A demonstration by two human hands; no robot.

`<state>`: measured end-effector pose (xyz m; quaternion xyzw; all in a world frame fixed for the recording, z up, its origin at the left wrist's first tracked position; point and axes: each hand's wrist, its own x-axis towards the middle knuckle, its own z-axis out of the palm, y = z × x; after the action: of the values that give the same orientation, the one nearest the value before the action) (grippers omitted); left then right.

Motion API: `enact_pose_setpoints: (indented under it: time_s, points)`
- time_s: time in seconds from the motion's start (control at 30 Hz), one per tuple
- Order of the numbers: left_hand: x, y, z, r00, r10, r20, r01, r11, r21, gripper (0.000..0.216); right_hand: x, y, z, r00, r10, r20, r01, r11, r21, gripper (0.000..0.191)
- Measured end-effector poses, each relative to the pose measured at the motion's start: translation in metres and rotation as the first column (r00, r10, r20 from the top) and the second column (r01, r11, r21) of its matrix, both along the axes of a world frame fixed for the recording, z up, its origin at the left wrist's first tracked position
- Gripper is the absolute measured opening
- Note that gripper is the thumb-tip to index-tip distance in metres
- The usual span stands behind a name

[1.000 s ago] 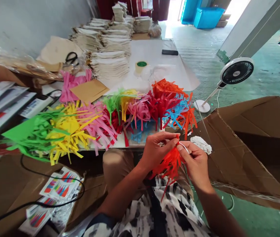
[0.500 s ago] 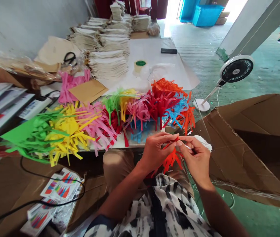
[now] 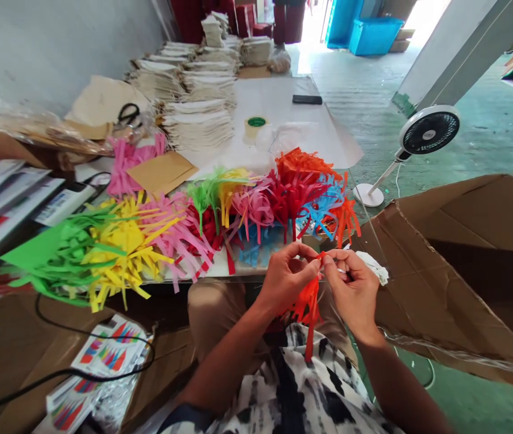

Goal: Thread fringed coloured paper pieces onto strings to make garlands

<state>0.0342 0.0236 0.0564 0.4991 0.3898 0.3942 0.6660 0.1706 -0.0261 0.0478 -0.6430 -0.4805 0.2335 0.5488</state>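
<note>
My left hand (image 3: 286, 276) and my right hand (image 3: 354, 290) meet over my lap and pinch the top of a bundle of orange-red paper strips (image 3: 307, 308), whose fringe hangs down between them. Both hands are closed on it. Just beyond my hands, along the near table edge, lie fringed paper bundles (image 3: 256, 202) in green, yellow, pink, red, blue and orange. A small white crumpled piece (image 3: 376, 267) lies right of my right hand at the table corner.
Stacks of beige sheets (image 3: 199, 120), scissors (image 3: 128, 111), a tape roll (image 3: 255, 125) and a phone (image 3: 307, 99) sit on the white table (image 3: 292, 114). A large open cardboard box (image 3: 459, 259) stands at right, a small fan (image 3: 428, 132) behind it. A black cable (image 3: 57, 371) crosses cardboard at left.
My hands have gathered the orange-red strips tighter; the loose fan of a second ago now hangs as a narrower bunch. The hands have risen slightly toward the table edge.
</note>
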Motion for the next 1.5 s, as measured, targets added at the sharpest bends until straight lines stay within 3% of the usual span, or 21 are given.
enact_pose_setpoints:
  time_s: [0.17, 0.33, 0.5, 0.73, 1.03, 1.23, 1.33, 1.5]
  points:
    - [-0.001, 0.002, -0.004, 0.981, -0.043, 0.189, 0.076, 0.983, -0.169, 0.036, 0.001, 0.006, 0.001, 0.995, 0.034, -0.09, -0.035, 0.999, -0.01, 0.024]
    - [-0.002, 0.006, -0.009, 0.974, 0.039, 0.224, 0.014, 0.973, -0.232, 0.037, 0.006, 0.0, 0.005, 0.982, 0.079, -0.173, -0.069, 0.996, 0.063, 0.019]
    - [0.0, 0.007, -0.013, 0.955, 0.043, 0.294, 0.045, 0.957, -0.287, 0.033, 0.006, -0.01, 0.007, 0.988, 0.134, -0.074, -0.113, 0.965, 0.235, 0.021]
    - [-0.001, 0.006, -0.009, 0.936, 0.027, 0.352, 0.089, 0.947, -0.308, 0.035, 0.012, -0.009, 0.001, 0.977, 0.212, 0.003, -0.208, 0.955, 0.21, 0.028]
    - [0.001, 0.003, -0.007, 0.949, -0.001, 0.315, 0.058, 0.984, -0.17, 0.035, 0.016, -0.006, 0.0, 0.979, 0.201, 0.03, -0.203, 0.966, 0.162, 0.029]
    - [0.003, 0.004, -0.009, 0.936, -0.031, 0.35, 0.083, 0.987, -0.135, 0.05, 0.017, -0.007, -0.003, 0.971, 0.23, -0.061, -0.226, 0.972, 0.063, 0.031]
    - [0.002, 0.004, -0.01, 0.958, -0.043, 0.284, 0.071, 0.993, -0.091, 0.059, 0.018, -0.009, -0.004, 0.969, 0.24, -0.059, -0.24, 0.971, 0.007, 0.027]
    - [0.002, 0.0, -0.01, 0.996, -0.056, 0.063, 0.052, 0.997, 0.053, 0.053, 0.02, -0.007, 0.001, 0.969, 0.244, 0.042, -0.242, 0.969, -0.053, 0.013]
